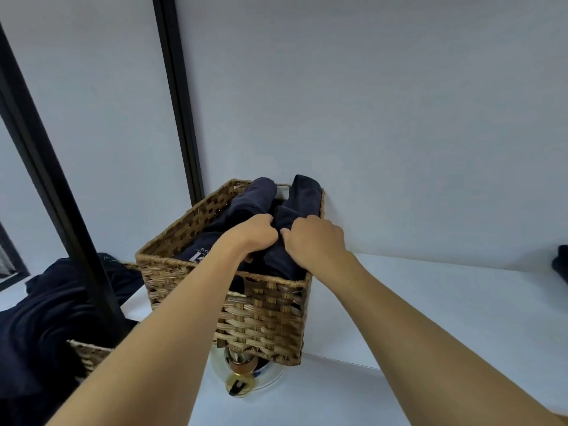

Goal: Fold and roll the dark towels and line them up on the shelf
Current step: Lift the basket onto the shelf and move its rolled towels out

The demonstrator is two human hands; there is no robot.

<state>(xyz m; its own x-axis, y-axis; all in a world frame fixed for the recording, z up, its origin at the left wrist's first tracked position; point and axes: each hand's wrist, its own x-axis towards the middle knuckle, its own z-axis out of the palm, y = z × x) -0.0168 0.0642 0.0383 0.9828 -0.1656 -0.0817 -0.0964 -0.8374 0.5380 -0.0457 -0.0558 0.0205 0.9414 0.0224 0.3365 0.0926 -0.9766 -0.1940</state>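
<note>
Two grips on one dark towel (280, 256): my left hand (254, 233) and right hand (315, 239) pinch its bunched cloth inside the wicker basket (264, 312) at frame centre. I would lift straight up, clear of the neighbouring rolls (256, 193).

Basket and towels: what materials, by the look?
Basket: woven wicker or rattan, tan-brown strips in over-under weave, slight sheen; possibly synthetic. Towels: dark navy cloth, matte, soft folds; probably cotton, pile too blurred to tell.
</note>
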